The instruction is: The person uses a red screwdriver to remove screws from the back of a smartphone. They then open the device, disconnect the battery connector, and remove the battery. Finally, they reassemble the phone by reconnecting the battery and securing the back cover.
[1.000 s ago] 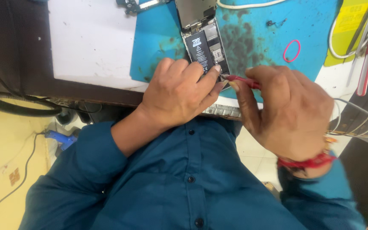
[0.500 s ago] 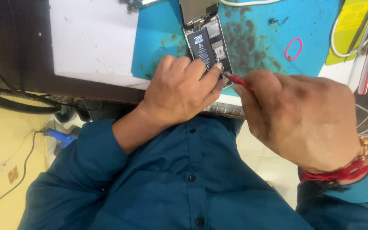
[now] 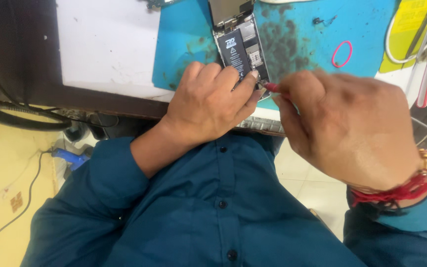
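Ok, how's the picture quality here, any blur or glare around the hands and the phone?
Head view: even daylight, no harsh glare; the right hand is close to the lens, soft and slightly smeared; the left hand and the opened phone look sharper; the red tool is barely visible; the desk's dark left side falls into shadow.

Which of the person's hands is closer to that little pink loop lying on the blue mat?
The right hand. It sits just below the pink loop, holding a red tool. The left hand is farther off, on the bottom end of the opened phone.
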{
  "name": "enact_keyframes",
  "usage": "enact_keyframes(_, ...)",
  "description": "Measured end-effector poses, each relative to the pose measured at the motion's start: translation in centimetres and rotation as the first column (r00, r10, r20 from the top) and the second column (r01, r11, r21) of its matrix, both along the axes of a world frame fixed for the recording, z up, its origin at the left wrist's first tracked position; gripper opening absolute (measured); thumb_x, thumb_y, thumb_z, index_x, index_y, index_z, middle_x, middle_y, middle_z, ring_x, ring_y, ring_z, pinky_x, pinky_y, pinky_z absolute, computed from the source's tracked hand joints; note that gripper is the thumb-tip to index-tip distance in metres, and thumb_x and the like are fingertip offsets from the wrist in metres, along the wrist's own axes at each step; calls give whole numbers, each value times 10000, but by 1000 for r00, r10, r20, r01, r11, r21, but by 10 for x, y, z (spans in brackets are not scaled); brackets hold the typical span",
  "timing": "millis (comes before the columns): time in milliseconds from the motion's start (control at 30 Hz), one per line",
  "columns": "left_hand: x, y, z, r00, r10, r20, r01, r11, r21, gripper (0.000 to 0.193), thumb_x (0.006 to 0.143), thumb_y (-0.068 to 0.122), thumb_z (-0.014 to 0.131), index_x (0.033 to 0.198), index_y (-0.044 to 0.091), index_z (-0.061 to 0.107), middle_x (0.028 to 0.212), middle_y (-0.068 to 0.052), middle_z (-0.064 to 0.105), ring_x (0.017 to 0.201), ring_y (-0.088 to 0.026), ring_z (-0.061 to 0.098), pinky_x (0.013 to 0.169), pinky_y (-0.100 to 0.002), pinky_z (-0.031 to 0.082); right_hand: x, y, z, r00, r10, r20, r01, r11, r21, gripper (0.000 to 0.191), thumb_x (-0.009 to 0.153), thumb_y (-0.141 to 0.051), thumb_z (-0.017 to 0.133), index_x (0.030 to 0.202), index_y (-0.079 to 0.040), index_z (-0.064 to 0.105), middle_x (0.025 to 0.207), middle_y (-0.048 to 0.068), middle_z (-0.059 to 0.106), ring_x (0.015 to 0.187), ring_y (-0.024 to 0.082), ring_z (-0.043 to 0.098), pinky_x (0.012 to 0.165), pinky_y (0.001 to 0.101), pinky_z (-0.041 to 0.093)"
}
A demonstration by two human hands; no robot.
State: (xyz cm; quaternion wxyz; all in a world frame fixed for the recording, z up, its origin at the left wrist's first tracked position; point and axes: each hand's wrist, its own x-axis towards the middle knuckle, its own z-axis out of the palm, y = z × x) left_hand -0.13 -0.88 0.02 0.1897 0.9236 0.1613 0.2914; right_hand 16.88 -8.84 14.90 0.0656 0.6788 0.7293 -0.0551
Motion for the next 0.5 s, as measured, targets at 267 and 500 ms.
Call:
enact_keyframes(267,1,0,0,1000,11,-4,-11,1000,5,271,1024,303,753,1173,77,763,855,-18,518,792,-206,500,733,-374,376,-4,-2,-2,974,-46,220,65,995,-80,382,996,-438,697,751,-163,595,556,9,539,488,223,556,471,366,401)
enact_keyframes(500,0,0,-1,1000,-2,-5,2,1000,3,270,1027,293,759,1177,68,765,853,-17,522,779,-197,493,719,-371,365,-8,0,-3,1000,-29,11,28,998,61,316,995,-312,733,796,-96,617,597,51,537,495,270,536,462,391,375)
